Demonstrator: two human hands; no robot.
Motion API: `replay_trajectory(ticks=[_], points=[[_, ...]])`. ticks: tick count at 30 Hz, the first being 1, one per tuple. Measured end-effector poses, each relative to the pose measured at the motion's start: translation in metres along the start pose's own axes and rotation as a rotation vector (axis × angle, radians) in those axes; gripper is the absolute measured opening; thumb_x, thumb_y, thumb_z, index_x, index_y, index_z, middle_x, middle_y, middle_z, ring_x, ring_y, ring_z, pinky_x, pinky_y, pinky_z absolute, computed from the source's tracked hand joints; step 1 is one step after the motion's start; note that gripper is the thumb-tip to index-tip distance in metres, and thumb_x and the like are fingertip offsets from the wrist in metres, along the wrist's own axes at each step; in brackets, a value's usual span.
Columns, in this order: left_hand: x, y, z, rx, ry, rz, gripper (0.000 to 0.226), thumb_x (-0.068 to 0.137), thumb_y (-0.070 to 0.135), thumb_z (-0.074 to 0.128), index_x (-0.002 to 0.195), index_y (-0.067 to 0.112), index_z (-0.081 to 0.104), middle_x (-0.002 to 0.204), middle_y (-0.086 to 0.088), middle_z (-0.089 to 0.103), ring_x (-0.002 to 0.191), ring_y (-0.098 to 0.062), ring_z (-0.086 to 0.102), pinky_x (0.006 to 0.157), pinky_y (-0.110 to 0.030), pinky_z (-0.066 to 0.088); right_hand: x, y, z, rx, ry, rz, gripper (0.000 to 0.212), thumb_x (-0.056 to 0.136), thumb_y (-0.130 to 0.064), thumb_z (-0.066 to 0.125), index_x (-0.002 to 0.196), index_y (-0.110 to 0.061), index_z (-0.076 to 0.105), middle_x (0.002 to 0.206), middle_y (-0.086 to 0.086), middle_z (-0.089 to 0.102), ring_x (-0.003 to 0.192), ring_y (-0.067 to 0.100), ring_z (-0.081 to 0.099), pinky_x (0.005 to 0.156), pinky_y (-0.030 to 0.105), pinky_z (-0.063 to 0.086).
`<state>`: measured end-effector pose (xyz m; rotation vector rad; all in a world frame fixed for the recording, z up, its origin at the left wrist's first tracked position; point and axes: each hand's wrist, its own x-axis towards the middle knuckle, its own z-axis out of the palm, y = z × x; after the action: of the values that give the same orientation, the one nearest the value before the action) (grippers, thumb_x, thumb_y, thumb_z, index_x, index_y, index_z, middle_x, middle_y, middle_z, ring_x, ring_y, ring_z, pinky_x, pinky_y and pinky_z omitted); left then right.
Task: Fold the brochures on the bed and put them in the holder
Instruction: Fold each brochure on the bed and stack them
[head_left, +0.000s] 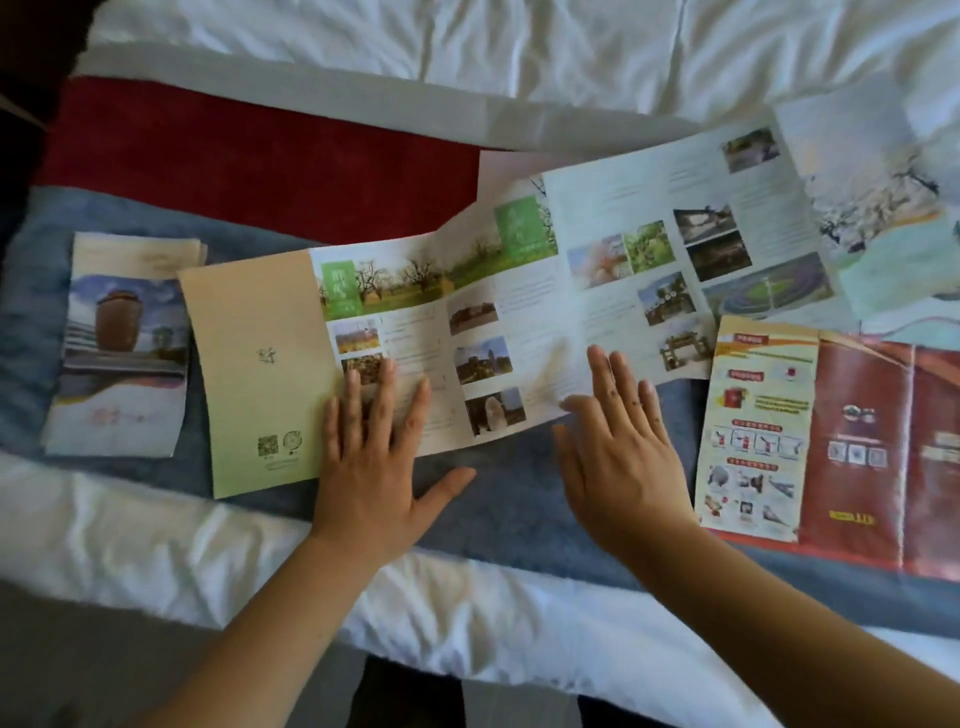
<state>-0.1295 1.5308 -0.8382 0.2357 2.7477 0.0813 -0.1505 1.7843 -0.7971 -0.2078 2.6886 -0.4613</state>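
A long brochure lies unfolded across the bed. Its long axis runs from near left to far right, with the plain tan end panel pointing left and the photo panels stretching away to the right. It rests on a blue runner, and a red band lies beyond it.

The left hand lies flat on the brochure, fingers straight and spread, next to the crease between the tan panel and the first photo panel. The right hand is well apart from it to the right, also flat with straight fingers, its fingertips over the near edge of the middle panels. Blur hides whether it is pressing down.

A stack of folded brochures sits just left of the tan panel. A red and yellow brochure lies open on the near right, and a pale blossom-printed sheet lies on the far right.
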Motion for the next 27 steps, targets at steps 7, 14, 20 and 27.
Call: replay_trajectory(ticks=[7,14,20,27], points=[[-0.003,-0.028,-0.006,-0.034,0.036,0.049,0.076,0.096,0.079,0.015,0.163,0.043,0.012,0.173,0.003,-0.006,0.159,-0.035,-0.005,0.125,-0.063,0.003,0.065,-0.02,0.001,-0.065,0.053,-0.145,0.061,0.107,-0.057,0.009,0.164,-0.038,-0.003,0.172,0.004,-0.016,0.157,0.022,-0.02,0.128,0.04,-0.008],[0.007,-0.06,-0.003,-0.068,0.131,-0.23,0.088,0.094,0.082,0.011,0.164,0.031,-0.005,0.171,-0.016,-0.012,0.156,-0.044,-0.009,0.125,-0.062,-0.003,0.083,-0.018,0.032,-0.189,0.026,-0.112,0.062,0.104,-0.064,0.001,0.161,-0.045,-0.015,0.17,0.0,-0.025,0.156,0.018,-0.025,0.129,0.044,-0.006],[0.025,-0.067,-0.001,-0.304,0.26,-0.352,0.101,0.092,0.083,0.023,0.164,0.019,-0.007,0.173,-0.01,-0.001,0.159,-0.032,0.002,0.128,-0.053,0.0,0.081,-0.011,0.045,-0.211,0.112,-0.11,0.062,0.107,-0.062,0.006,0.164,-0.041,-0.006,0.173,0.001,-0.015,0.159,0.019,-0.016,0.127,0.039,-0.01],[0.029,-0.063,-0.005,-0.43,0.277,-0.338,0.1,0.091,0.081,0.025,0.165,0.017,0.006,0.173,-0.006,0.0,0.16,-0.025,-0.004,0.128,-0.049,-0.004,0.081,-0.01,0.05,-0.252,0.146,-0.089,0.072,0.107,-0.064,0.01,0.166,-0.026,-0.003,0.174,0.003,-0.01,0.159,0.019,-0.012,0.128,0.039,-0.005]])
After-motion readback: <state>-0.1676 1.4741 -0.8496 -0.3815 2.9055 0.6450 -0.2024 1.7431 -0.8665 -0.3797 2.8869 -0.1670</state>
